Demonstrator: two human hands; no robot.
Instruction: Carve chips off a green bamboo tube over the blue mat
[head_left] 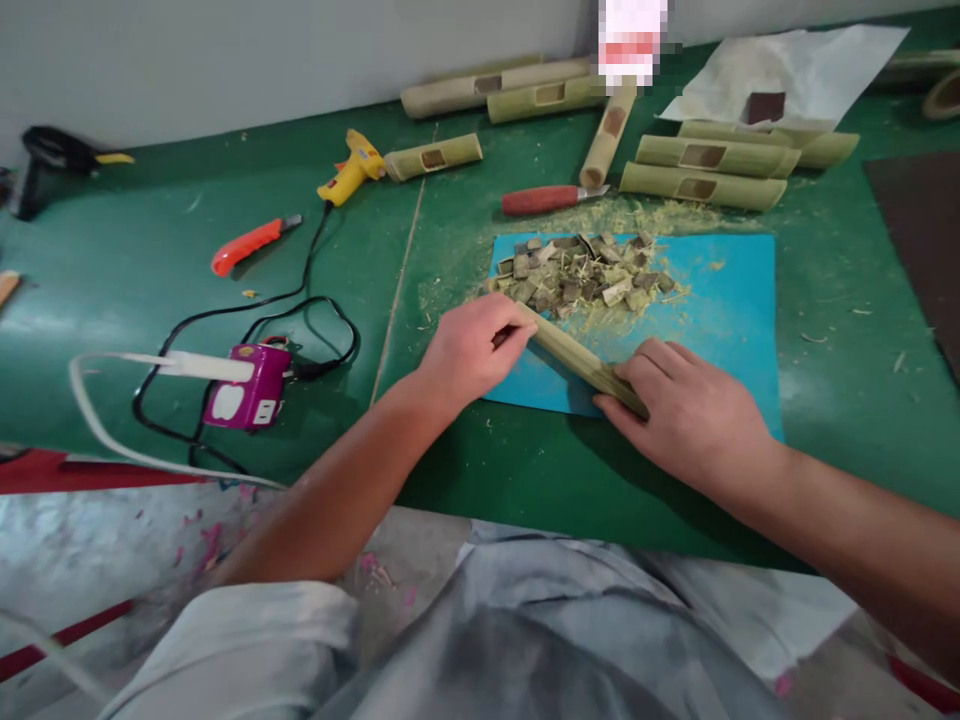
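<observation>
Between my two hands a green bamboo tube [574, 352] slants over the front of a blue sheet [739, 330]. My left hand [476, 345] is closed round its far left end, thumb and fingers pinching it. My right hand [686, 405] grips the near right end, with the thumb along the lower side. Just beyond the tube lies a heap of small dark and pale bamboo chips [585, 272] with fine shavings. Behind the heap rests a red-handled carving knife [551, 200], its blade pointing right.
Several notched bamboo tubes [705, 188] lie at the back, some under white paper [787, 75]. On the left are a yellow glue gun [352, 170], an orange utility knife [251, 245], a purple power adapter [247, 390] with looping cords and a black tool [56, 160]. A dark sheet [922, 230] lies right.
</observation>
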